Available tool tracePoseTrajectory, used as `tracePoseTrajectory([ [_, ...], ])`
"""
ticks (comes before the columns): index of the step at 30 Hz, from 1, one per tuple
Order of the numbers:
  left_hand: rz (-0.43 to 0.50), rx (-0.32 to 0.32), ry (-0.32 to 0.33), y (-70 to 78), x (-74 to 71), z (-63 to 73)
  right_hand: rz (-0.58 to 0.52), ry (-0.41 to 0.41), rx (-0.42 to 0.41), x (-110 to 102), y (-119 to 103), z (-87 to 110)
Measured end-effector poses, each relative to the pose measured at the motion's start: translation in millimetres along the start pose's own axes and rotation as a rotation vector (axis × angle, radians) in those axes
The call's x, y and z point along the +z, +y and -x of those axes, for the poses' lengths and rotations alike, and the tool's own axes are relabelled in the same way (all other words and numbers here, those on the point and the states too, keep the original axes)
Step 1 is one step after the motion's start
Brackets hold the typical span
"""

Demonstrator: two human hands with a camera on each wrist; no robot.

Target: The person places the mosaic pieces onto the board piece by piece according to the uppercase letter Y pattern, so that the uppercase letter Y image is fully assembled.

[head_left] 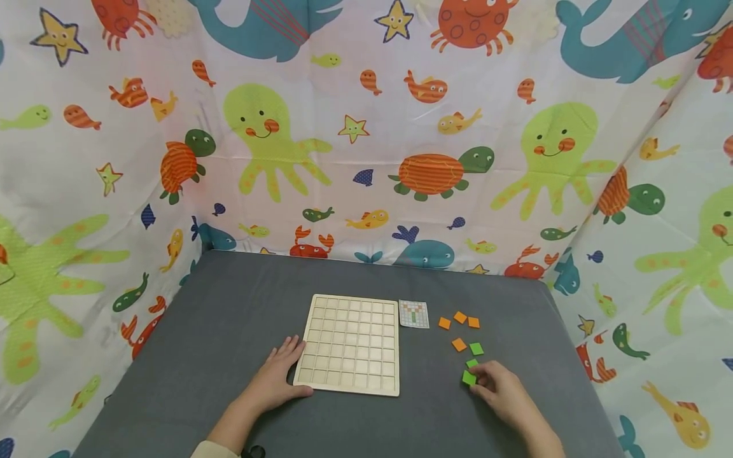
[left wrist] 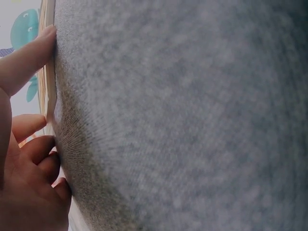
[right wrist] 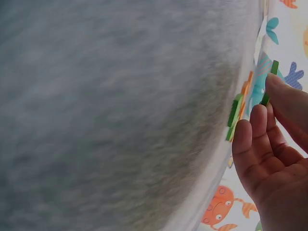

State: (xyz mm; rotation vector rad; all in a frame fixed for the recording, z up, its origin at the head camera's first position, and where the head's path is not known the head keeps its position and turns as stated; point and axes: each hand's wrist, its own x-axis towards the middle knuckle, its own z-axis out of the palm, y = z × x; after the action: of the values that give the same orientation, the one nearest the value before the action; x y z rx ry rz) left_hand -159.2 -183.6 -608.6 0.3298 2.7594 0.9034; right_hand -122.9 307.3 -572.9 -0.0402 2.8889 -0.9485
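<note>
Sea-creature-print cloth [head_left: 343, 168] behind grey counter [head_left: 246, 292]. Left hand [head_left: 276, 374], grip relaxed, touches near-left corner of gridded wooden board [head_left: 350, 345]. Right hand [head_left: 499, 389] has its grip pinching a green square tile [head_left: 469, 378], right of board, near loose orange tiles [head_left: 459, 345].

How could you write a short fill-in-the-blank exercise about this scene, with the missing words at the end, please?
1. The right grip pinches a ____ tile.
2. The ____ grip touches the board.
3. In the head view, the card lies to the ____ of the board.
4. The head view shows ____ orange tiles.

Missing words: green; left; right; four.
</note>
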Motion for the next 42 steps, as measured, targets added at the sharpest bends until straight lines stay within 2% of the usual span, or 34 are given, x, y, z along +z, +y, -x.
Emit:
tracePoseTrajectory([
  [15,0.010,-0.002,-0.006,-2.5,1.3,-2.2,0.003,0.047,-0.095,0.0,-26.3,-7.0],
  [21,0.013,-0.004,-0.016,-2.2,1.9,-1.9,-0.027,0.106,-0.234,3.7,-35.1,-8.5],
  [25,0.012,-0.001,-0.012,-2.6,1.4,-1.1,-0.063,0.099,-0.308,7.7,-41.2,-11.9],
  [31,0.025,0.002,-0.003,-1.5,0.8,-1.0,-0.051,0.039,-0.306,11.9,-49.5,-17.7],
  [42,0.022,-0.007,-0.009,-3.3,2.2,-2.2,-0.071,0.014,-0.331,21.1,-66.6,-25.3],
])
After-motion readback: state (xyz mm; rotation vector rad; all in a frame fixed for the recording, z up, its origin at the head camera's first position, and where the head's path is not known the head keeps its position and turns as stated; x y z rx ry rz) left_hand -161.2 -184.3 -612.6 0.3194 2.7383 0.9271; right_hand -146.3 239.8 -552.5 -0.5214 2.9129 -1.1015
